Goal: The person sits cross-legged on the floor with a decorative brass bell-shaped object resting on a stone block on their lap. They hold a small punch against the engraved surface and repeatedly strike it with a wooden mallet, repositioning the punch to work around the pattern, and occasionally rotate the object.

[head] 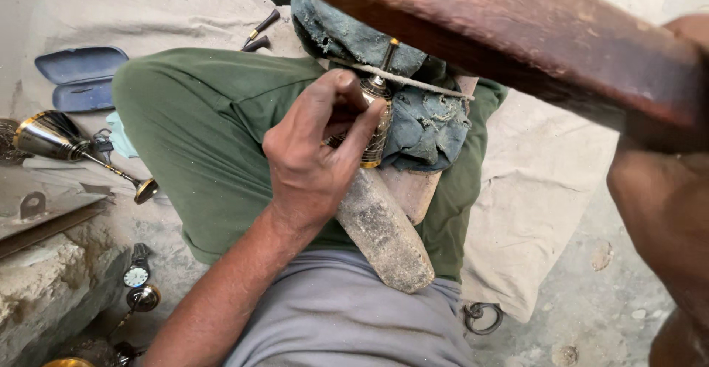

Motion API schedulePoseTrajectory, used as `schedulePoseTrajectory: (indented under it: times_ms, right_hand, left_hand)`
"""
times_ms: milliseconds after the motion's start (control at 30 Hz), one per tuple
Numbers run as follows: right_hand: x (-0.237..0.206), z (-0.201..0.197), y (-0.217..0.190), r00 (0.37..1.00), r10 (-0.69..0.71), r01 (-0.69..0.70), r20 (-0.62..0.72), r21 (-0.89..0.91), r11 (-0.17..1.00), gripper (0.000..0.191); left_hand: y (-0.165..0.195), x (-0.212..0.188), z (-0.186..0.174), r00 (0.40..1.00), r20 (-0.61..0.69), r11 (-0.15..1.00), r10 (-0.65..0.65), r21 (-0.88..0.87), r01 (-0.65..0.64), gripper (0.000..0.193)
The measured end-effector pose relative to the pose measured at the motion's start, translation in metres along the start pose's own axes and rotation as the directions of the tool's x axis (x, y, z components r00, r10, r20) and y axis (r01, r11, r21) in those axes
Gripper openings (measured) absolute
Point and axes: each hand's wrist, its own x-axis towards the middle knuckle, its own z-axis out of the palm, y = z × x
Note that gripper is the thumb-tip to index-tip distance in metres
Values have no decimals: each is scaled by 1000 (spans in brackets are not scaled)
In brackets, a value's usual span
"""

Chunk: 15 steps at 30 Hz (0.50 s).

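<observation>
A long, dark reddish-brown wooden bar (517,35) crosses the top of the view, gripped at its right end by the right hand (683,86), blurred but closed around it. Below it, the left hand (317,153) clamps a small engraved brass cylinder (378,127) against a blue-grey cloth pad (421,127) on the green-trousered thigh (199,138). A thin cord (428,85) runs across the pad just above the cylinder.
</observation>
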Motion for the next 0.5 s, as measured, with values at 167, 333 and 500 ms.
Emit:
schedulePoseTrajectory:
  times_ms: [167, 333, 500]
  right_hand:
    - [7, -8, -2, 1000, -2, 2, 22, 10, 1000, 40]
    - [9, -6, -7, 999, 31, -31, 39, 13, 999, 46]
    - [5, -5, 2, 980, 163, -164, 115, 0, 986, 41]
  left_hand:
    - [0, 4, 0, 1000, 4, 1000, -31, -5, 31, 46]
    - [-1, 4, -1, 999, 37, 1000, 10, 19, -11, 42]
    - [-5, 8, -3, 998, 54, 998, 31, 47, -34, 44]
